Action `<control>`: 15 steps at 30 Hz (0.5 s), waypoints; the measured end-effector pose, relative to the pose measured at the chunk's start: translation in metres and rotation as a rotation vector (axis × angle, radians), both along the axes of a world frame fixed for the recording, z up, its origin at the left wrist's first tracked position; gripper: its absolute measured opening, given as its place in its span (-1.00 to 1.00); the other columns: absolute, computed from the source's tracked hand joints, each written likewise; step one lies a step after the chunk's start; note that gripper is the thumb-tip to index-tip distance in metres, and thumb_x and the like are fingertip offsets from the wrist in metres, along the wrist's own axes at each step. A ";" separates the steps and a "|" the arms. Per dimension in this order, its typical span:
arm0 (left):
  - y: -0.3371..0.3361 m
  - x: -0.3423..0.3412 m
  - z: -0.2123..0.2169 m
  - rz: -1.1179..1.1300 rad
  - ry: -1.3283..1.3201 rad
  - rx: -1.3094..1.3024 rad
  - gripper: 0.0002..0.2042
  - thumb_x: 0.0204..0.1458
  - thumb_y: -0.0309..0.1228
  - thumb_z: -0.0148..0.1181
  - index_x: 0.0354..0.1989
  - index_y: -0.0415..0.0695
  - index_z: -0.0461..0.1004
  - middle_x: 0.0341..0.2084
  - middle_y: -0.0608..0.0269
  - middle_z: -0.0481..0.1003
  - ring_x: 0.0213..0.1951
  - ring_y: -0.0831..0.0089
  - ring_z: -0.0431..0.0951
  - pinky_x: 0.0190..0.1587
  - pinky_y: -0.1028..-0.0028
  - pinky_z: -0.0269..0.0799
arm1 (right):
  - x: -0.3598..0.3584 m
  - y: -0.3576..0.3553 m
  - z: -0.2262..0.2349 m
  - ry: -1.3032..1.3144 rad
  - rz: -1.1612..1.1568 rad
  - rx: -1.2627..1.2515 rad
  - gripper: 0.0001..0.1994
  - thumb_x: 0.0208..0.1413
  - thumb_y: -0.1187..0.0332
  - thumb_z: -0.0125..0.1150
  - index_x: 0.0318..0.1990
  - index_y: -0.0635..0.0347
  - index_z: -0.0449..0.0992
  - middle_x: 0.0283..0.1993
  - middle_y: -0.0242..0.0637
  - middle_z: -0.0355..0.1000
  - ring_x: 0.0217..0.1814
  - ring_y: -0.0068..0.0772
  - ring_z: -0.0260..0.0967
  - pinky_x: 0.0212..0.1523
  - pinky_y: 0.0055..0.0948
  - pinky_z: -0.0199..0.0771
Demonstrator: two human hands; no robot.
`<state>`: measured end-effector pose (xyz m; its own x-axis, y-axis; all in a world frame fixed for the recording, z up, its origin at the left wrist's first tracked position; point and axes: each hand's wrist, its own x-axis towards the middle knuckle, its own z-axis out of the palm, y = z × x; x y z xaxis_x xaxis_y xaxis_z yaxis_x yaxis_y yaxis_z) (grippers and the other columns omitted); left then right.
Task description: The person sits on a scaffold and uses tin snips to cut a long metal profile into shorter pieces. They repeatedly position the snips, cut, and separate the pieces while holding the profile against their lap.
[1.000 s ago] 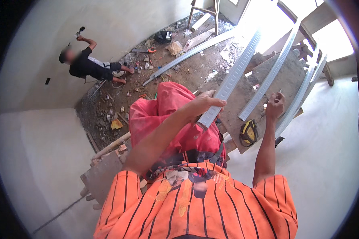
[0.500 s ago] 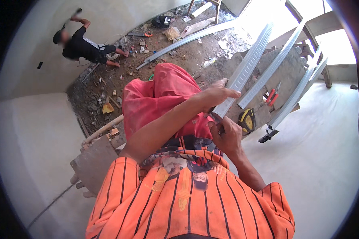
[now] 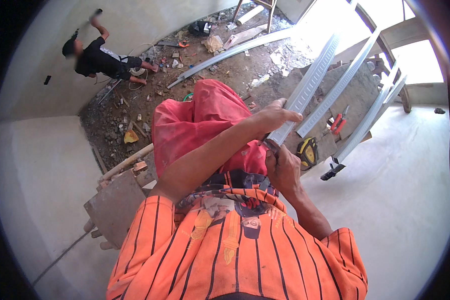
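Note:
My left hand [image 3: 274,118] is closed around the lower part of a long ribbed grey metal channel [image 3: 312,77] that slants up to the right. Just below it, my right hand [image 3: 283,169] grips a small dark tool [image 3: 270,145] pressed against the channel's bottom end; I cannot make out what kind of tool it is. Both hands are in front of my red trousers [image 3: 200,120] and above my orange striped shirt [image 3: 245,255].
Two more metal channels [image 3: 342,85] lean to the right on a grey slab, with a yellow-black tape measure [image 3: 309,151] and red-handled pliers [image 3: 339,121] beside them. Rubble covers the floor [image 3: 150,90] below. Another person [image 3: 102,57] works at the wall, upper left.
My right hand came down from the upper right to the bottom end of the channel, under my left hand. The left hand kept its grip on the channel.

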<state>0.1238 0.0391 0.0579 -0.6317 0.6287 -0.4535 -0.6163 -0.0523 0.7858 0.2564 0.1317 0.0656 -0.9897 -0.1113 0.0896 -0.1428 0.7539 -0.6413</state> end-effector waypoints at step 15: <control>-0.054 -0.002 0.005 -0.077 0.014 -0.010 -0.64 -0.02 -0.34 0.18 -0.09 -0.19 0.25 -0.50 0.26 0.41 -0.58 0.53 0.45 -0.54 0.54 0.40 | -0.094 0.079 0.003 -0.434 0.095 0.106 -0.72 0.06 0.20 0.16 -0.18 0.20 0.44 -0.36 -0.12 0.48 -0.27 -0.14 0.47 -0.23 -0.28 0.43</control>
<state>0.1215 -0.0145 0.0627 -0.5880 0.6712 -0.4513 -0.6067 0.0030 0.7949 0.1625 0.2106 0.0682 -0.9182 -0.1894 -0.3479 0.0505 0.8151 -0.5771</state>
